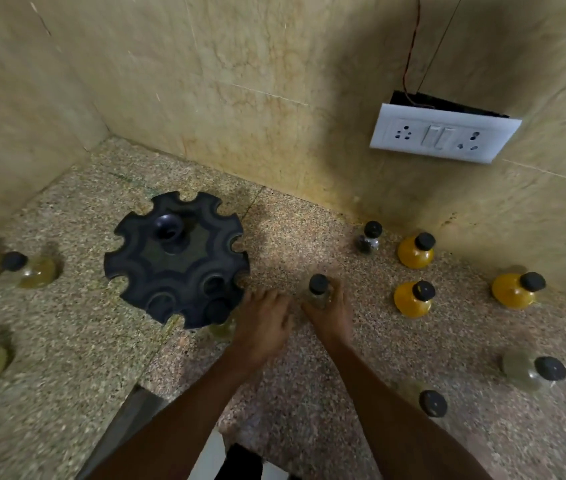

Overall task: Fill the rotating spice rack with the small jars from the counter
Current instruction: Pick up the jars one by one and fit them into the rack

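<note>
At frame centre, the right hand point(330, 315) grips a small clear glass jar with a black cap point(319, 292) while the left hand point(263, 322), fingers loosely spread, rests beside the black scalloped rotating rack point(177, 259) at left; slotting the jar into a near notch likely comes next.

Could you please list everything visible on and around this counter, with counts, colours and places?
spice rack: one, black, counter left of centre, a jar or two in its near slots
yellow-filled jars: three, black caps, right by the wall
dark-filled jar: one, black cap, beside them
clear jars: two, near right
pale greenish jars: several, blurred, far left
switch plate: one, white, wall
counter: speckled granite
left hand: at the rack's edge
right hand: holds small jar
</note>
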